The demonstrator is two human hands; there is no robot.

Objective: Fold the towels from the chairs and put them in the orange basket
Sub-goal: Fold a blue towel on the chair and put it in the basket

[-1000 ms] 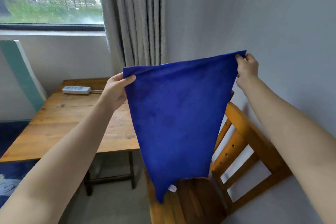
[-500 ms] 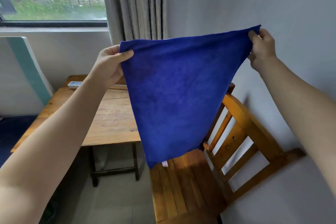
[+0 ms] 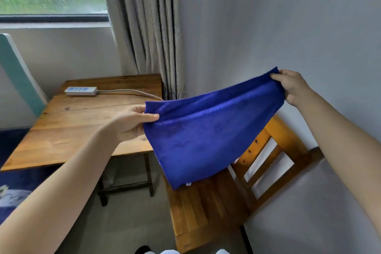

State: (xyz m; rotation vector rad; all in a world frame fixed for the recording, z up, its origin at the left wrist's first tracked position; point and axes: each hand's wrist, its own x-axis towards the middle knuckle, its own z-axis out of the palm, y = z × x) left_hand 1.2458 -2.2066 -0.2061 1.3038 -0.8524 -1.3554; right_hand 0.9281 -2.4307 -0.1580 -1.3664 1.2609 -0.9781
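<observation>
Head view: our left hand (image 3: 132, 123) pinches the towel's near-left corner, thumb on top & fingers under, while our right hand (image 3: 290, 86) clamps the far-right corner between thumb & curled fingers, so both grips are closed on cloth and neither is free. The blue towel (image 3: 206, 136) stretches between them in the air, with a soft ridge along the top edge where it seems to double over. The rest sags to a point with a small white tag (image 3: 188, 184) low over the chair (image 3: 206, 208) seat; we can't tell if that tip touches the wood. To fold it well, we probably need to keep the top edge taut, level the hands (right sits higher than left), then bring corner to corner so the edges line up before letting the slack drop. The cloth is limp, so a loose pinch likely lets a layer slip. The wooden table (image 3: 82, 121) to our left, with a power strip (image 3: 80, 91) at its far side, looks like a handy flat spot for pressing the crease. The orange basket isn't in view, so we'll have to look for it afterwards.
</observation>
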